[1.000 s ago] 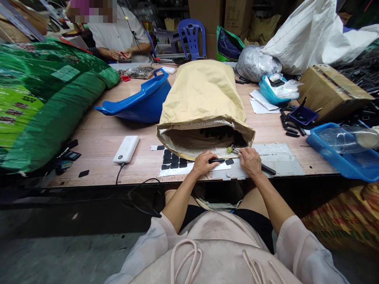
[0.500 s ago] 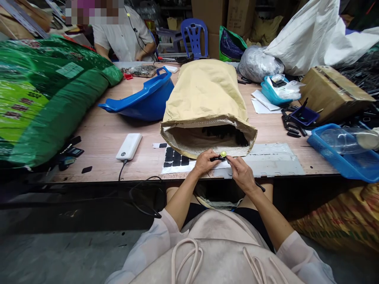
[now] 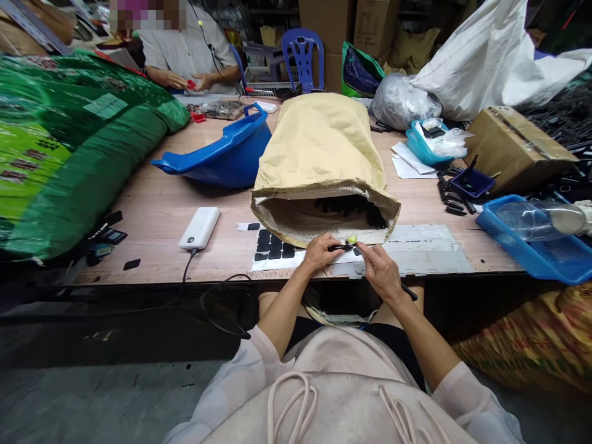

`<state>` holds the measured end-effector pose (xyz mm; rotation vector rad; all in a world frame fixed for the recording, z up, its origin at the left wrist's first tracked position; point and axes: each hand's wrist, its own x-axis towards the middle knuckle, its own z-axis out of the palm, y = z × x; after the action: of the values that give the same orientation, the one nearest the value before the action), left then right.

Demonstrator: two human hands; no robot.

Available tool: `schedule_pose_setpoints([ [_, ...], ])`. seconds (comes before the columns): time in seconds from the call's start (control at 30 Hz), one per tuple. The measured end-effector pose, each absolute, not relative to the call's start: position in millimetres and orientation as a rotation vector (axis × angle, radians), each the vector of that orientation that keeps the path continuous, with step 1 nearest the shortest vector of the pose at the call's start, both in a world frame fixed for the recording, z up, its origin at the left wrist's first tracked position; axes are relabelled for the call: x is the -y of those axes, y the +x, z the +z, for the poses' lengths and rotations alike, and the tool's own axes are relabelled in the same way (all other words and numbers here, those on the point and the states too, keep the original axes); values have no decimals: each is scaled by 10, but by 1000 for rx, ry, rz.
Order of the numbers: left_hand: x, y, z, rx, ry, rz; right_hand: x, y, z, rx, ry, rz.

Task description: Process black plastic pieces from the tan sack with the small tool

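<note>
In the head view my left hand (image 3: 319,251) is closed on a small black part (image 3: 339,247) in front of the sack's mouth. My right hand (image 3: 380,269) grips a slim tool with a black handle (image 3: 409,292), which sticks out behind the wrist. The tool's thin front end meets the black part, but its exact kind is unclear. At that meeting point sits a small round yellow-green piece (image 3: 352,239). Just behind both hands gapes a tan sack (image 3: 324,142) lying on its side, with dark pieces inside. A sheet of black stickers (image 3: 275,246) lies left of my left hand.
A blue basin (image 3: 222,157) tilts against the sack. A white power bank (image 3: 200,228) with a cable lies to the left, near a big green bag (image 3: 87,160). A blue tray (image 3: 531,240) and a cardboard box (image 3: 518,151) stand right. Across the table sits another person (image 3: 185,55).
My hands stay nearly in place, with the right hand shifted very slightly. The person opposite has brought both hands into view, around a small red piece. The whole view has drifted a little.
</note>
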<state>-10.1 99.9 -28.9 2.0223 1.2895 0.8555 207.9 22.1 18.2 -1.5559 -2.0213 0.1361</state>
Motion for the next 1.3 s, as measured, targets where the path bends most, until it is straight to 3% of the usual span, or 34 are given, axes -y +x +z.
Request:
schedule_pose_setpoints([
  [0.2,-988,-95,-241,-1317,2032,824,-294,2135,143,2031,-1574,100],
  [0.53,-951,-80,-146,-1363,2055,778,-881,2560,-39,2107,-1649,-233],
  [0.9,-936,-106,-127,-1308,2098,828,-904,2550,-166,2071,-1660,-210],
  [1.07,-476,-8,7,-1054,2186,1009,-887,2531,-120,2086,-1697,-202],
  [1.2,87,139,-137,-803,2144,791,-868,2513,-93,2096,-1719,-193],
  [1.3,293,224,-457,-1011,2009,505,-862,2500,-80,2098,-1728,-176],
])
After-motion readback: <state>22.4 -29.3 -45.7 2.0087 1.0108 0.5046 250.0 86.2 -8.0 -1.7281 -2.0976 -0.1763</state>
